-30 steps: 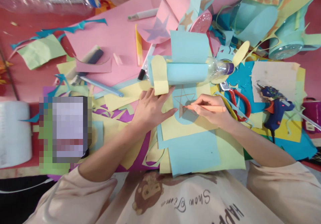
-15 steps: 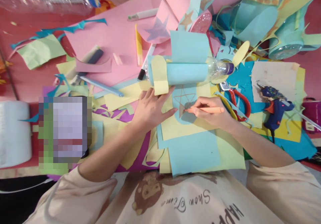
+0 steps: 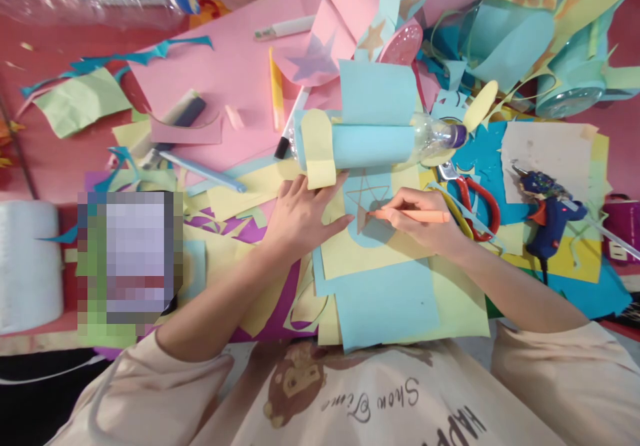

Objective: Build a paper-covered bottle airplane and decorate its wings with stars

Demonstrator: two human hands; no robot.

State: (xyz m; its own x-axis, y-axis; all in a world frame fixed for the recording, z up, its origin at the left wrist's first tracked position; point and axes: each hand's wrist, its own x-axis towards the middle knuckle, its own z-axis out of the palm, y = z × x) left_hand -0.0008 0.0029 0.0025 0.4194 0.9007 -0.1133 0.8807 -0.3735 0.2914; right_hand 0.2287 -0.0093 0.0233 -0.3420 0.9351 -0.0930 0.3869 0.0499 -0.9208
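Note:
My right hand is closed around an orange marker, its tip on a light blue paper piece with a rounded lower end. An orange star outline is drawn on that piece, and its lower left point is coloured in. My left hand lies flat with fingers spread on the yellow paper, its thumb close to the star. Just beyond my hands a clear plastic bottle wrapped in light blue paper lies on its side, with a yellow paper strip on it.
Red-handled scissors and a blue glue gun lie at the right. A blue pen, paper scraps and a white-and-black marker are scattered at the left and back. Another paper-covered bottle stands at the far right.
The orange marker and my right hand have shifted very slightly upward over the star's lower left part. My left hand stays in place.

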